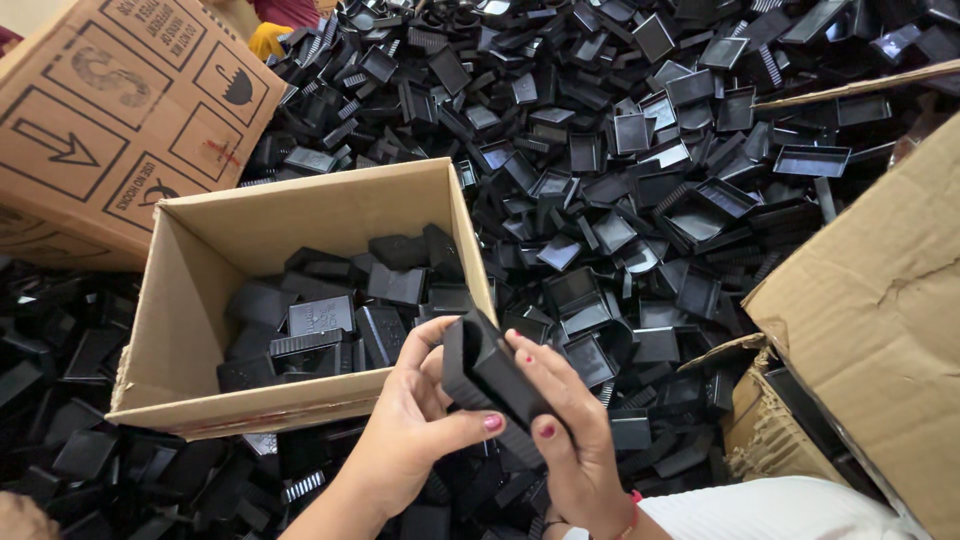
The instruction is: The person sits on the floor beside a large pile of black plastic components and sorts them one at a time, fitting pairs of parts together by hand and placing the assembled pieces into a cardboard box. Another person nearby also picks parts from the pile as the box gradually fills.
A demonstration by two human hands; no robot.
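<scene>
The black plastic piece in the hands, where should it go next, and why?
Probably a short move left, into the open cardboard box. Both the left hand and right hand hold the black plastic piece just beside the box's near corner, and similar black pieces already lie inside, apart from the loose pile.

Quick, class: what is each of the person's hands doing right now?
Left hand: closed on the black plastic part.
Right hand: closed on the same part, from its other side.
</scene>
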